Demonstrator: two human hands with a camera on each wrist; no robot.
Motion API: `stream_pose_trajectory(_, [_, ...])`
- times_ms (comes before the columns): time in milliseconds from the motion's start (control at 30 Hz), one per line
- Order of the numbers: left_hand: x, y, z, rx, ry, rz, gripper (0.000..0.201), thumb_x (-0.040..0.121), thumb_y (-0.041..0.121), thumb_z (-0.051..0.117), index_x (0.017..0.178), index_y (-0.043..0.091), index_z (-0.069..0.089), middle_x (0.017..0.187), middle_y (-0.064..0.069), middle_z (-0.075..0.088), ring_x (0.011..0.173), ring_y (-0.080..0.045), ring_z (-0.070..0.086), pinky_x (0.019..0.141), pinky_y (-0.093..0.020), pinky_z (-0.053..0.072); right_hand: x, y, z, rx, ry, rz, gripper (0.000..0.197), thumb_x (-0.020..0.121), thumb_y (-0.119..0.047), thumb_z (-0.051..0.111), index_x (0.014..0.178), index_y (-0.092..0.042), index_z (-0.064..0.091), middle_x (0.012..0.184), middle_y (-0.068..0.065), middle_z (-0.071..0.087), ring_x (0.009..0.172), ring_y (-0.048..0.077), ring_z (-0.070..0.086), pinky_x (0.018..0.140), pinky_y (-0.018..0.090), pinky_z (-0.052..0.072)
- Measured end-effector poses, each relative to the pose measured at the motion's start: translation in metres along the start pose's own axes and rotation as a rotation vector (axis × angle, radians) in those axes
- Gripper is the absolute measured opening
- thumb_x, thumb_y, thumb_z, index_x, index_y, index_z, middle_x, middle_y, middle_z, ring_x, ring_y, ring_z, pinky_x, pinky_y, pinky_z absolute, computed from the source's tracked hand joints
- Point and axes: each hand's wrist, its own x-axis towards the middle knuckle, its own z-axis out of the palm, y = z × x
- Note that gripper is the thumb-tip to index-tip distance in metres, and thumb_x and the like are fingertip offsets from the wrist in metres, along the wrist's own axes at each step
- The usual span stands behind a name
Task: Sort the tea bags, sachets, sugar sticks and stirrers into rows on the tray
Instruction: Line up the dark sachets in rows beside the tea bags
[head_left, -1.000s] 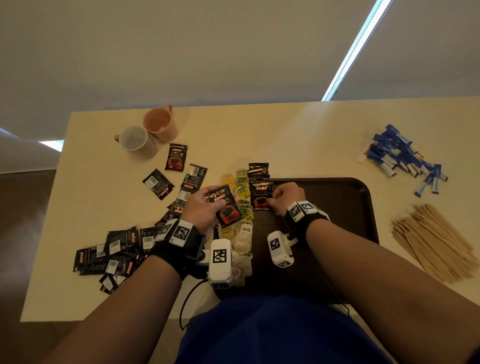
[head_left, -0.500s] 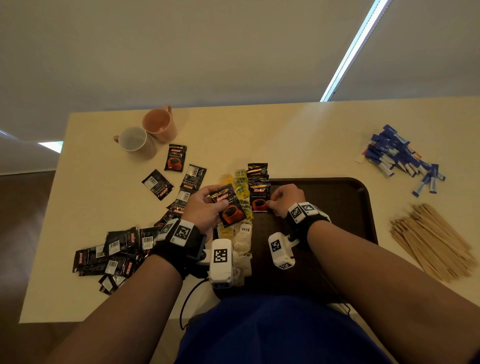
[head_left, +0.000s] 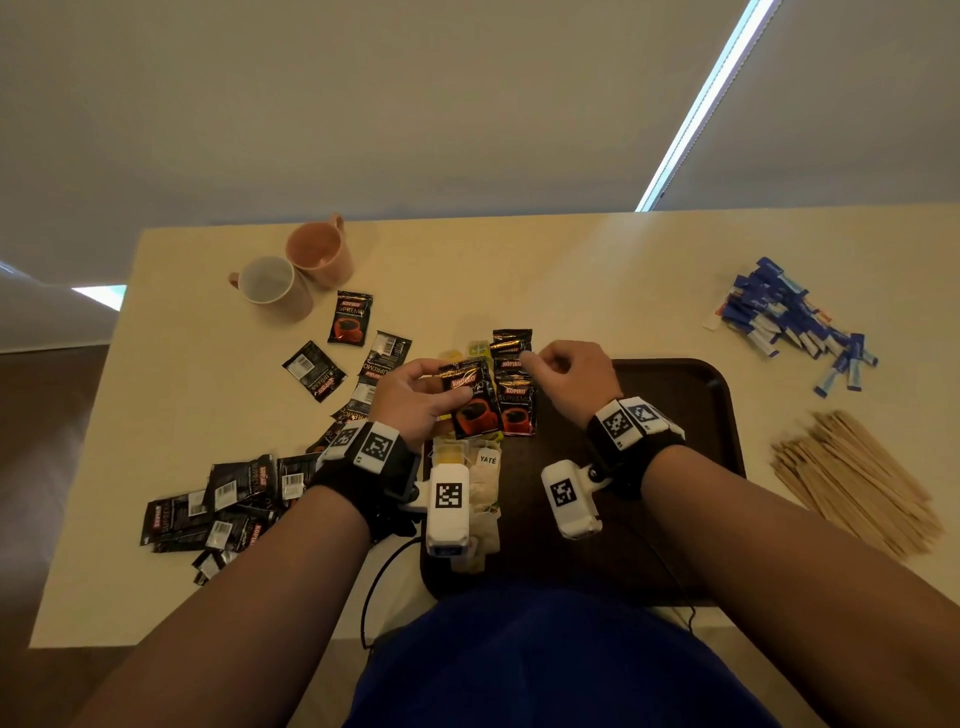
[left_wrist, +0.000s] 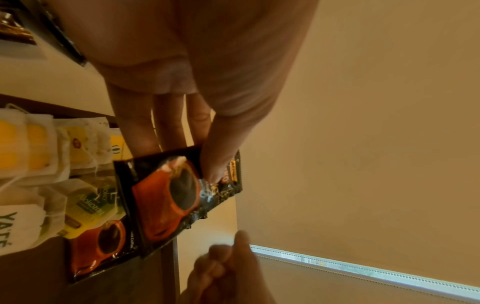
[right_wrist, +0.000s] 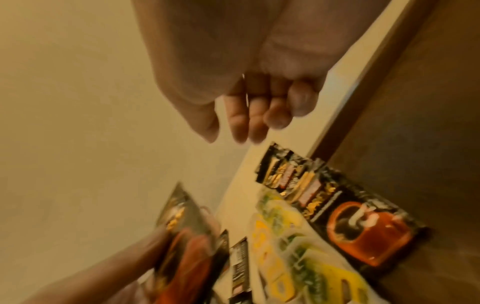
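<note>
The right hand (head_left: 571, 379) has come off the laid black-and-red foil coffee sachet (head_left: 515, 410) on the dark brown plastic tray (head_left: 675, 415) and drawn slightly farther away, fingers loosely curled and empty. The left hand (head_left: 415, 405) has carried the held black-and-red foil coffee sachet (head_left: 470, 405) rightward, now just beside the laid one.

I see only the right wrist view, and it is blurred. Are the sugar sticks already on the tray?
Observer: No. The sugar sticks lie in a pile on the table, beyond the far right corner of the tray.
Operator: And the stirrers?
Observer: The stirrers are heaped on the table too, right of the tray.
Operator: Any sachets outside the tray?
Observer: Yes, loose sachets lie on the table, left of the left hand.
</note>
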Motion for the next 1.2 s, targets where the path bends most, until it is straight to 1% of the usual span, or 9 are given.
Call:
stream_pose_trajectory(100, [0.003,0.003,0.002,-0.005,-0.014,0.003,0.035,0.079,-0.003,0.078,0.108,0.012,0.064,0.102,-0.012,0.075,0.094,-0.028,0.074,0.072,-0.042,0.062,-0.004,-0.013,0.002,0.096,-0.249,-0.073,0.018,0.089,-0.037,0.069,0.091,-0.02,0.072,0.084,-0.004,0.071,0.079,0.01,0.067,0.071,0.025,0.054])
stream_pose_trajectory(167, [0.003,0.004,0.003,-0.029,-0.035,0.004,0.034,0.08,-0.002,0.077,0.109,0.011,0.064,0.101,-0.011,0.075,0.092,-0.027,0.074,0.072,-0.042,0.062,-0.005,-0.014,0.006,0.147,-0.302,-0.067,0.012,0.086,-0.029,0.074,0.091,-0.018,0.072,0.086,0.001,0.074,0.083,0.015,0.071,0.076,0.028,0.059])
stream_pose_trajectory(333, [0.001,0.007,0.004,-0.071,-0.026,0.028,0.014,0.088,0.004,0.072,0.102,0.005,0.068,0.091,-0.008,0.075,0.078,-0.016,0.074,0.06,-0.028,0.059,-0.006,-0.012,0.01,0.163,-0.293,-0.009,0.008,0.086,-0.019,0.075,0.088,-0.013,0.072,0.085,0.006,0.074,0.077,0.014,0.07,0.075,0.028,0.057])
stream_pose_trajectory(533, [0.005,0.001,0.002,0.069,0.033,0.117,0.01,0.083,0.006,0.077,0.091,0.013,0.076,0.094,-0.008,0.075,0.084,-0.02,0.073,0.063,-0.023,0.058,-0.01,-0.009,0.007,0.143,-0.307,0.01,0.012,0.085,-0.018,0.076,0.092,-0.009,0.072,0.088,0.011,0.074,0.083,0.023,0.071,0.078,0.032,0.057])
stream_pose_trajectory(633, [0.005,0.001,0.0,0.074,-0.007,0.149,0.014,0.086,0.011,0.075,0.099,0.015,0.075,0.097,-0.009,0.076,0.088,-0.022,0.074,0.07,-0.028,0.057,-0.009,0.004,0.004,0.116,-0.259,0.06,0.018,0.084,-0.019,0.076,0.101,-0.013,0.071,0.09,0.007,0.073,0.085,0.022,0.07,0.079,0.033,0.058])
stream_pose_trajectory(767, [0.004,0.003,-0.009,0.012,0.003,0.092,0.012,0.092,0.011,0.069,0.103,0.016,0.072,0.098,-0.008,0.077,0.083,-0.018,0.072,0.07,-0.027,0.058,-0.012,0.034,-0.002,0.071,-0.205,0.215,0.014,0.088,-0.016,0.072,0.102,-0.013,0.071,0.092,0.005,0.072,0.08,0.021,0.071,0.075,0.031,0.06])
stream_pose_trajectory(900, [0.003,-0.003,-0.016,0.016,0.004,0.037,0.012,0.095,0.007,0.064,0.103,0.013,0.071,0.098,-0.011,0.076,0.08,-0.018,0.072,0.067,-0.024,0.059,-0.014,0.06,0.005,0.038,-0.192,0.396,0.017,0.086,-0.015,0.074,0.103,-0.014,0.07,0.095,0.005,0.07,0.073,0.016,0.071,0.058,0.021,0.055])
stream_pose_trajectory(1067, [0.0,-0.012,-0.021,0.021,-0.005,-0.003,0.014,0.097,0.005,0.06,0.102,0.013,0.07,0.097,-0.01,0.076,0.077,-0.015,0.072,0.065,-0.022,0.059,-0.011,0.064,0.018,-0.067,-0.217,0.396,0.015,0.084,-0.023,0.077,0.097,-0.021,0.069,0.087,-0.004,0.067,0.081,0.012,0.065,0.079,0.031,0.055])
stream_pose_trajectory(1200, [-0.001,-0.015,-0.023,0.022,-0.005,-0.016,0.014,0.096,0.004,0.06,0.102,0.011,0.07,0.098,-0.011,0.075,0.079,-0.018,0.071,0.064,-0.022,0.059,-0.006,0.056,0.026,-0.04,-0.194,0.419,0.012,0.083,-0.019,0.078,0.089,-0.019,0.067,0.082,0.0,0.07,0.075,0.014,0.069,0.08,0.035,0.059])
